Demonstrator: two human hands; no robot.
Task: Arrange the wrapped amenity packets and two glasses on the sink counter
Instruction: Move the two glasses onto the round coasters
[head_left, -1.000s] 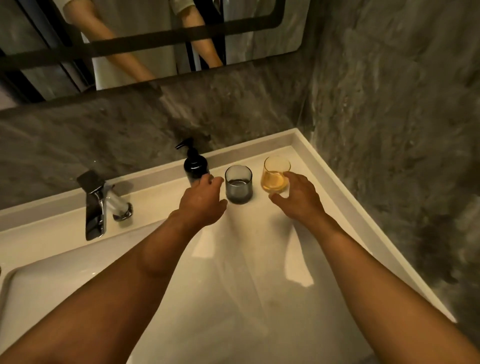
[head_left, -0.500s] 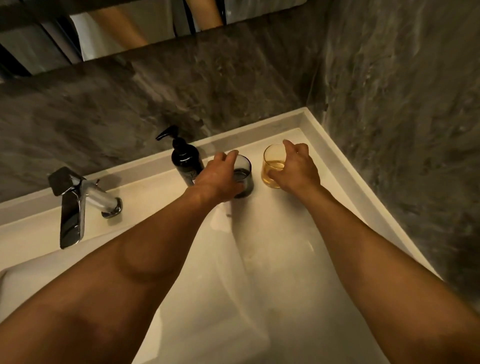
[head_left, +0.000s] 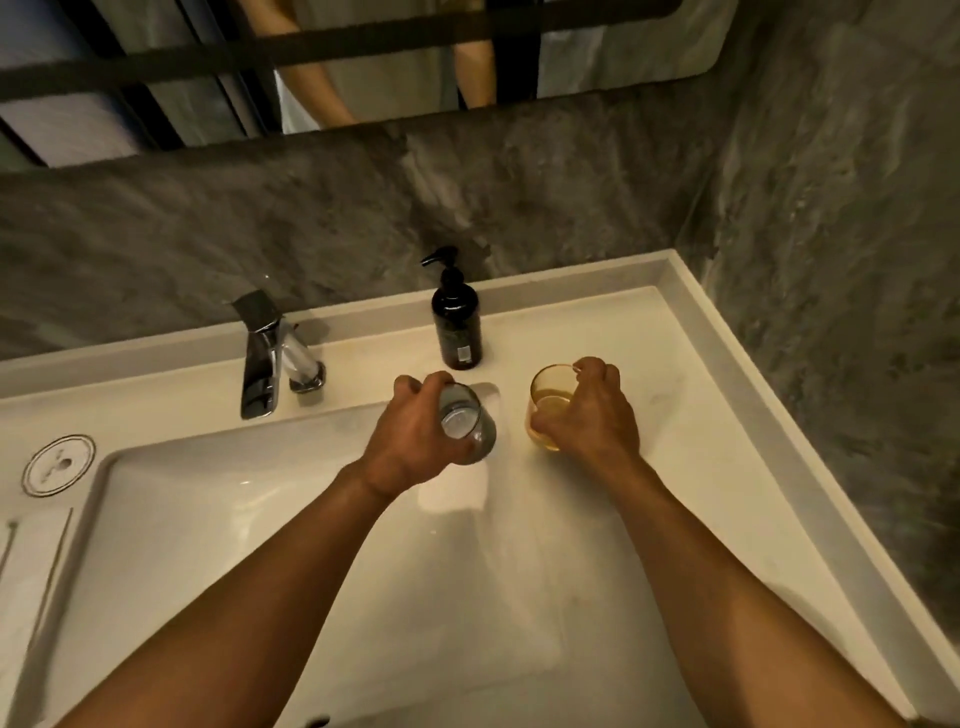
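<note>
My left hand (head_left: 410, 441) grips a grey smoked glass (head_left: 470, 421) from the left, and the glass tilts a little over the white sink counter (head_left: 675, 467). To its right, my right hand (head_left: 589, 415) wraps around an amber glass (head_left: 548, 400), fingers over its far rim. Both glasses are in front of a black pump bottle (head_left: 457, 322). Whether the glasses touch the counter I cannot tell. No wrapped amenity packets are in view.
A chrome faucet (head_left: 265, 358) stands left of the pump bottle, above the basin (head_left: 208, 519). A round drain knob (head_left: 58, 465) sits at the far left. Grey stone walls close off the back and right. A mirror (head_left: 363, 62) hangs above.
Both hands have closed on the glasses and drawn them toward me, away from the back corner. The grey glass now sits in front of the pump bottle instead of beside it.
</note>
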